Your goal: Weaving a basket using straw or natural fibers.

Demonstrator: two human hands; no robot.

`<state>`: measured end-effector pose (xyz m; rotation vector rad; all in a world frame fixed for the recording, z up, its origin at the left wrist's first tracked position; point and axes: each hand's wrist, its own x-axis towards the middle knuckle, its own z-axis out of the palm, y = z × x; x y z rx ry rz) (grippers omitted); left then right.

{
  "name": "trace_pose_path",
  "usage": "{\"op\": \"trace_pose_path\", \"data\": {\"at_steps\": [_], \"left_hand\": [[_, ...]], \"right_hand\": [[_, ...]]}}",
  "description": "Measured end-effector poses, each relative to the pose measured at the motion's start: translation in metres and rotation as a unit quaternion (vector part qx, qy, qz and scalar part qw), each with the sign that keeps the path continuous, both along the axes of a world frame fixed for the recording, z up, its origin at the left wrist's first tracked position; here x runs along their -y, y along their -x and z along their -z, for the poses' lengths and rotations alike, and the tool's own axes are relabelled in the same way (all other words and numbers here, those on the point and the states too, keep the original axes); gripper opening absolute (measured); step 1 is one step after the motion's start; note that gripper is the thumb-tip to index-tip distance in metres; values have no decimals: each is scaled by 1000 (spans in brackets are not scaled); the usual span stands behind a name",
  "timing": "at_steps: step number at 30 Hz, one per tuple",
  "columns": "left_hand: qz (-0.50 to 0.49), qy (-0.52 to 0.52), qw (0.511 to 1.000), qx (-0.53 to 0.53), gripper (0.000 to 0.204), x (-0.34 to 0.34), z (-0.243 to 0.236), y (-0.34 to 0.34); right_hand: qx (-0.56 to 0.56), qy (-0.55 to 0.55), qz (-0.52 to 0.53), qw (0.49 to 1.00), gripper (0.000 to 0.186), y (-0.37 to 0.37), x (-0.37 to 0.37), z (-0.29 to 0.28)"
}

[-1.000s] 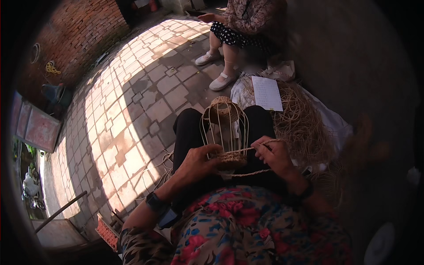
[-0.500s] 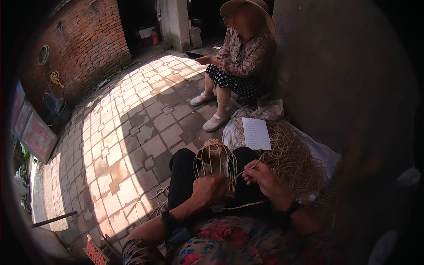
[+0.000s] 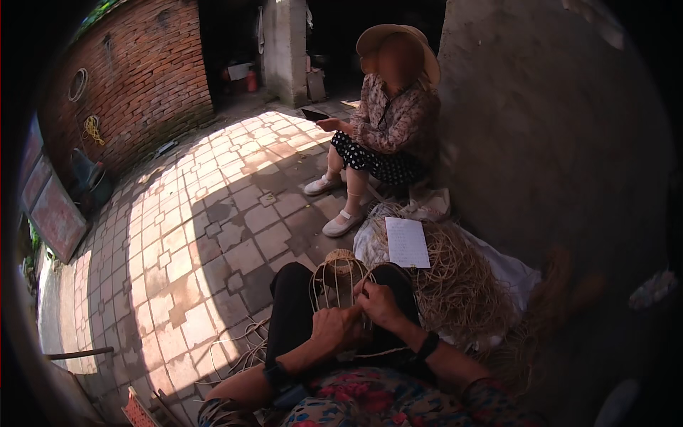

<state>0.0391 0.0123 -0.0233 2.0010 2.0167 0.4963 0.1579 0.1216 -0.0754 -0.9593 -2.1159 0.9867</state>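
Clearly propped upright on lap, half-woven rattan cage frame (image 3: 340,279); left hand (image 3: 336,329) clamped on its base for steadiness, right hand (image 3: 379,304) fingers pinched on strand beside rattan heap (image 3: 459,285)

Seated person (image 3: 388,135) at 12 o'clock holds a dark phone (image 3: 314,114). White paper sheet (image 3: 407,242) lies on loose straw pile (image 3: 459,285) at 3 o'clock. Brick wall (image 3: 135,78) at 10 o'clock.

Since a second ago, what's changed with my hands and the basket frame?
The right hand left the frame's side and closed in beside the left hand. The view tipped up, revealing more of the seated person. The wicker frame stays on the lap, both hands gripping it.
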Motion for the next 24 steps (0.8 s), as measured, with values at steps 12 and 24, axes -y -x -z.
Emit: {"op": "trace_pose_path", "data": {"at_steps": [12,24], "left_hand": [[60,-22,975,214,48,31,-2,29],[28,-123,988,93,33,31,-22,22]], "right_hand": [[-165,348,-120,915,30,-16,9,-66],[-170,468,-56,865,23,-112,14,-16]]}}
